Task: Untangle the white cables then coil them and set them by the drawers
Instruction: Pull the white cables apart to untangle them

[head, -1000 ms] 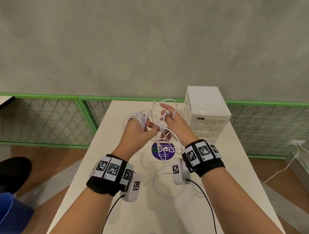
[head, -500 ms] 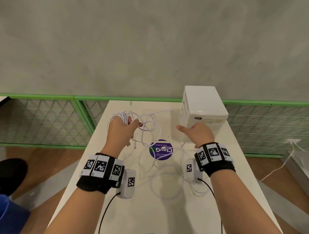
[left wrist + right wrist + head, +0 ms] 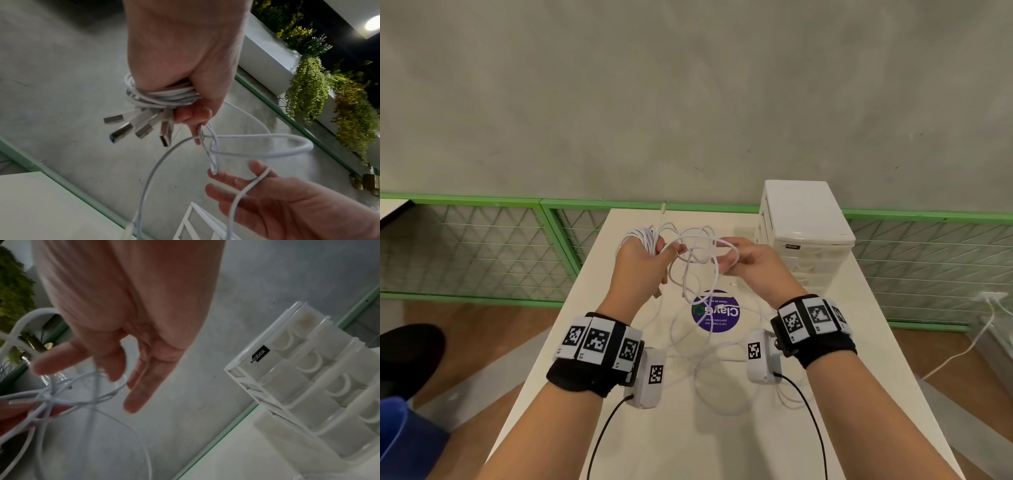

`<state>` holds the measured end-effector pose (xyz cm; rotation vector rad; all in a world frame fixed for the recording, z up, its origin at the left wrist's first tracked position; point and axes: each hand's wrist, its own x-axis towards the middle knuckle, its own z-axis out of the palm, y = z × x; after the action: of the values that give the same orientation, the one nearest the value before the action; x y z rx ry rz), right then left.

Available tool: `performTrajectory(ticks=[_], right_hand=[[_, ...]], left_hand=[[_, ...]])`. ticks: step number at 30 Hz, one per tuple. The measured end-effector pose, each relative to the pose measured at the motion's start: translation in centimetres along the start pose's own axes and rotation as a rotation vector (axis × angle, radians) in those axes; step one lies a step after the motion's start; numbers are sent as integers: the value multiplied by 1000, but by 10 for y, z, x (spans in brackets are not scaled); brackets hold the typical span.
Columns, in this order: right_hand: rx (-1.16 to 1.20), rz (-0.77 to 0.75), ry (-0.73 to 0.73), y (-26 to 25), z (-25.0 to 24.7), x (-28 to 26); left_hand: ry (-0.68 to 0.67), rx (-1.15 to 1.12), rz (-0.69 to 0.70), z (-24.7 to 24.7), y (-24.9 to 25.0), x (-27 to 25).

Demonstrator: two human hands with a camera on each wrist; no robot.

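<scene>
A black label on the top front edge of the white drawers reads "box" after unclear letters. The purple round sticker on the bench shows "ClayG" upside down; its smaller lines are unreadable.

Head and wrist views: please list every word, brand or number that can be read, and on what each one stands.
"ClayGo", upside down to the camera: on the purple sticker on the table.
Smaller lines on that sticker: too small to read.
Black label on the drawers: ends in "box"; the first letters are blurred.
Wrist bands: square code patterns only; tiny marks unreadable.
</scene>
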<state>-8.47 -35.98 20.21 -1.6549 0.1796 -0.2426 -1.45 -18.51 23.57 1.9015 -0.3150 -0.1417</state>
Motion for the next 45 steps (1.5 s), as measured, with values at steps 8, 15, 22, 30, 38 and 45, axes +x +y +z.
performTrajectory(ticks=[8, 15, 22, 30, 38, 45], right_hand=[[170, 137, -12, -2, 15, -3], [43, 91, 180, -2, 6, 0], [381, 38, 66, -7, 5, -6], [0, 56, -49, -8, 19, -3], [-140, -51, 262, -27, 12, -7], [-407, 184, -43, -24, 31, -4]], left_hand=[[72, 31, 33, 3, -8, 2], [-26, 59, 37, 3, -10, -2], [-47, -47, -1, 3, -5, 0], [-54, -41, 11, 10, -5, -5], [-4, -93, -86, 10, -19, 1], [-26, -24, -72, 18, -25, 6]])
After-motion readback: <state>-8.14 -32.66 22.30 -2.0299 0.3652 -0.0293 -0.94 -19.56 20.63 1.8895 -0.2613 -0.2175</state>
